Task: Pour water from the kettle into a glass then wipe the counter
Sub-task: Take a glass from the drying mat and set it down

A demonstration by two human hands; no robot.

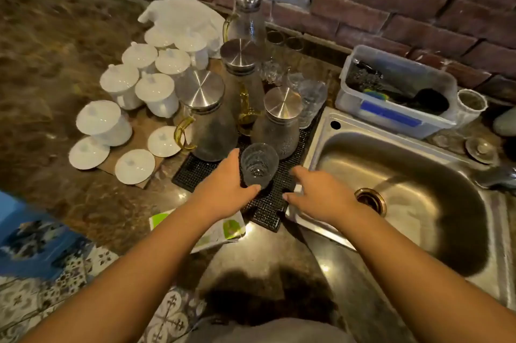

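A clear ribbed glass stands upright on a black mesh mat at the counter's front. My left hand is wrapped around its left side and base. Just right of the glass, my right hand hovers over the mat's edge with fingers spread, holding nothing. Behind the glass stand several frosted glass jugs with steel lids, the nearest ones being a jug with a yellow handle and a jug close behind the glass. A white cloth lies crumpled at the back of the brown counter.
Several white lidded cups crowd the counter's left. A steel sink lies to the right, with a plastic tub of utensils behind it. More glasses stand behind the jugs. A green-and-white packet lies under my left wrist. A brick wall backs everything.
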